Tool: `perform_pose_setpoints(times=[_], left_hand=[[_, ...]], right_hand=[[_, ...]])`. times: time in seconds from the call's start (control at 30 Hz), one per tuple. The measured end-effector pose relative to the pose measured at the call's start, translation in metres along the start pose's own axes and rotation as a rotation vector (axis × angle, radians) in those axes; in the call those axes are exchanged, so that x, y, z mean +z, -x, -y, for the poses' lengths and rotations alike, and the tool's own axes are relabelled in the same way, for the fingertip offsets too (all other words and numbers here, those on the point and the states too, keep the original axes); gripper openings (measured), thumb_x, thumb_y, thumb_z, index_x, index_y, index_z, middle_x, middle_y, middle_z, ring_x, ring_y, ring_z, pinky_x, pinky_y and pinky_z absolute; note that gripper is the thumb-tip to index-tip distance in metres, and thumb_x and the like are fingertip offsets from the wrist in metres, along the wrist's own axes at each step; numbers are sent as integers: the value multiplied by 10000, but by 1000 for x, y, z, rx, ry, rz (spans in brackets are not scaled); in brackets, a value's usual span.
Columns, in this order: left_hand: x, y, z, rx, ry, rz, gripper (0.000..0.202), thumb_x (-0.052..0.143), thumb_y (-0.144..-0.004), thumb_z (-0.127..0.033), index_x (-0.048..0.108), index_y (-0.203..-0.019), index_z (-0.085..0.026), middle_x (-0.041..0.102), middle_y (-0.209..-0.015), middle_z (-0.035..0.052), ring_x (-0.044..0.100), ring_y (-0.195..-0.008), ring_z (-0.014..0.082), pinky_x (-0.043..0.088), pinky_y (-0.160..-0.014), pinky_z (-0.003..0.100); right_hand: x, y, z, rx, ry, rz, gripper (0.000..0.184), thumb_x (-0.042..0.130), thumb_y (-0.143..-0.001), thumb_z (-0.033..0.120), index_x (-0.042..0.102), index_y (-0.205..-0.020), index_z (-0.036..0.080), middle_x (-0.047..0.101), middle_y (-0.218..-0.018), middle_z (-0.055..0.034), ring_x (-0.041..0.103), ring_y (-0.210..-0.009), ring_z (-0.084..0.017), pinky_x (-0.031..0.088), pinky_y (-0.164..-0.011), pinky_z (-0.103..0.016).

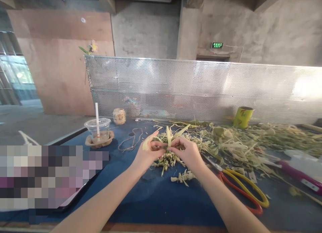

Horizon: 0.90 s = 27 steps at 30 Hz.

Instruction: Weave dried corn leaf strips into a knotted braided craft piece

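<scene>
My left hand (148,153) and my right hand (187,152) meet over a blue table (151,199), fingers pinched on a bunch of pale yellow-green leaf strips (169,136). One strip stands upright between the two hands. Another strip curls over my left thumb. Under the hands lies a small heap of cut strip scraps (167,161), and a curled scrap (183,177) rests just in front of my right wrist.
Red-and-yellow scissors (241,187) lie right of my right arm. A long pile of leaves (254,142) covers the right of the table, with a yellow cup (243,117) behind. At left stand a plastic cup with straw (98,129), a small jar (119,116) and a cord (130,142). A perforated metal screen (201,89) backs the table.
</scene>
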<state>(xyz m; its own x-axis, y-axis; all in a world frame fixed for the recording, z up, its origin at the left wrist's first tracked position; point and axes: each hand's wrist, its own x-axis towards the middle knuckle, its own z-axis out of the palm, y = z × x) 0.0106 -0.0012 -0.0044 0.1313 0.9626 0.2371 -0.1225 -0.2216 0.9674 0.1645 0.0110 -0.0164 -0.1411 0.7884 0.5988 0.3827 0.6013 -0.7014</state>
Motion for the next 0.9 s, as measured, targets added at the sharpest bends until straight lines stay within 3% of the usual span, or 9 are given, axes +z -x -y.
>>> perform_pose_setpoints(times=[0.2,0.3,0.53,0.63,0.7,0.83,0.9], left_hand=[[-1,-1,3,-16,27,44,842,645,-586,-85,234,-1321,-76,577,-679,-18,506,-505,85,409,-483,234],[1,0,4,-29,4,63,818,637,-607,-91,236,-1320,-86,583,-701,-14,497,-484,75,411,-494,243],[5,4,0,-63,-6,32,832,720,-602,-210,286,-1307,-117,584,-695,-11,467,-497,71,352,-459,218],[3,2,-1,-95,44,36,806,709,-620,-207,294,-1305,-118,579,-665,-24,439,-451,59,337,-445,217],[0,1,-1,-122,108,25,815,712,-614,-199,290,-1306,-104,582,-645,-24,440,-450,61,333,-441,213],[-3,-1,-2,-114,159,22,880,728,-588,-196,256,-1317,-57,571,-590,-31,425,-453,61,314,-432,198],[-3,0,-2,-94,90,29,913,727,-583,-215,228,-1332,-60,571,-579,-38,408,-424,58,312,-427,202]], right_hand=[[5,-4,-1,301,-191,-16,202,677,-596,325,548,-600,169,587,-553,-1,553,-533,-142,424,-512,-251],[5,-5,2,350,-331,-9,192,670,-595,330,591,-645,162,627,-602,-16,584,-574,-152,442,-549,-260],[7,0,7,129,-194,-120,214,661,-635,278,513,-521,174,500,-511,28,508,-517,-121,401,-482,-230],[5,1,6,60,-162,-79,117,620,-694,261,563,-640,173,563,-617,3,542,-555,-129,437,-506,-238],[3,2,7,-64,-116,-51,42,575,-738,213,590,-763,183,601,-736,-25,580,-653,-146,477,-585,-262],[-2,3,9,-405,43,0,197,467,-811,122,624,-888,214,594,-902,-64,562,-891,-166,466,-780,-304],[-3,4,8,-456,61,22,227,461,-822,112,636,-913,224,600,-899,-60,569,-863,-152,473,-759,-279]])
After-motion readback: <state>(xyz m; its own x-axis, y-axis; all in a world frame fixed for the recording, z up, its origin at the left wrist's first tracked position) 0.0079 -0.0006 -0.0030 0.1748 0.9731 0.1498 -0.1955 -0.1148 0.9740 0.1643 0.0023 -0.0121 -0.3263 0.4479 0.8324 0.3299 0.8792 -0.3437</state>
